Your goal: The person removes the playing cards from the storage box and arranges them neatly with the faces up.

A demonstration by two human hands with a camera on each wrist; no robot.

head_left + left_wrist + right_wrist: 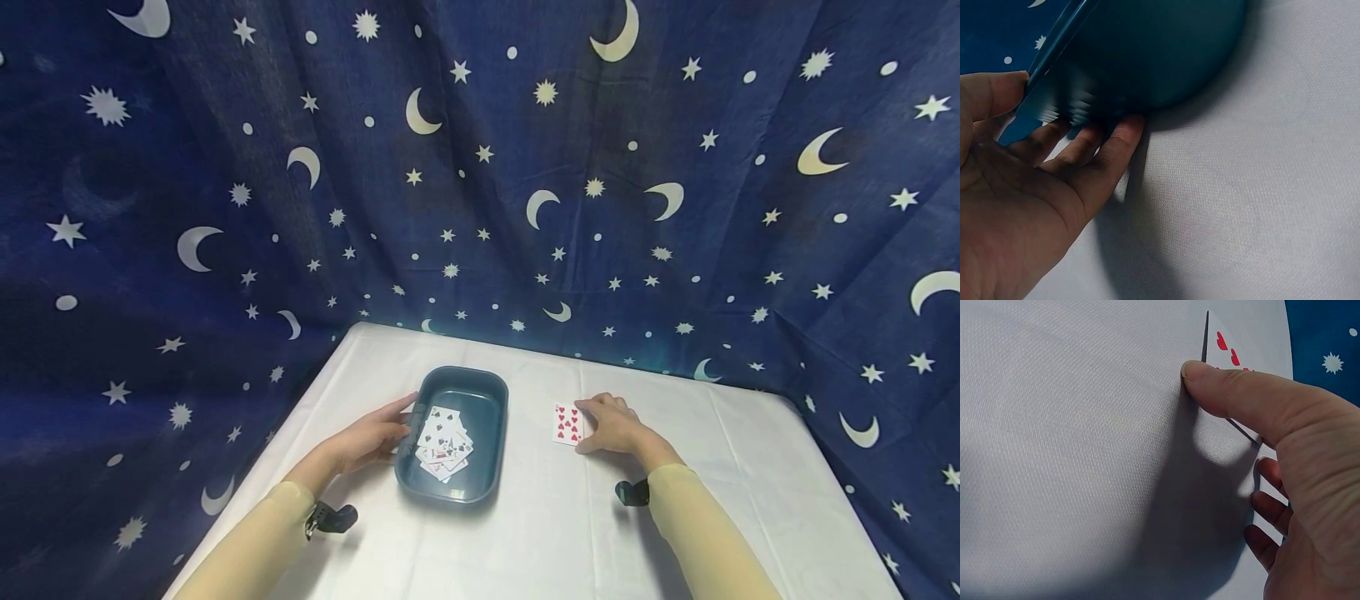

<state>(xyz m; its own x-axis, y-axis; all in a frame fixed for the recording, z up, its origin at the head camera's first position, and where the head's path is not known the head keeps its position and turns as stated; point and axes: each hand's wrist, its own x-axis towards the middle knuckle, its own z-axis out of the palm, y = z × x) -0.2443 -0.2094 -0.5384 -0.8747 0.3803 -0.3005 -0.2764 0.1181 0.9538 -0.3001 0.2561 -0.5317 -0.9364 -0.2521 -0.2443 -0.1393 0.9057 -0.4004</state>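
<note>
A red-heart playing card (567, 424) lies face up on the white tablecloth, right of the tray. My right hand (613, 426) pinches it by its right side, thumb at the near edge and index finger at the far edge. In the right wrist view the thumb hides much of the card (1224, 347). My left hand (372, 433) rests against the left outer wall of a dark teal tray (489, 442). The left wrist view shows its thumb at the rim and fairly straight fingers touching low on the wall. Several playing cards (444, 446) lie overlapped inside the tray.
A white cloth (540, 533) covers the table. Dark blue curtains (510, 167) with moons and stars hang behind the table and at both sides. Each wrist wears a black camera mount, one on the left (333, 518) and one on the right (632, 492).
</note>
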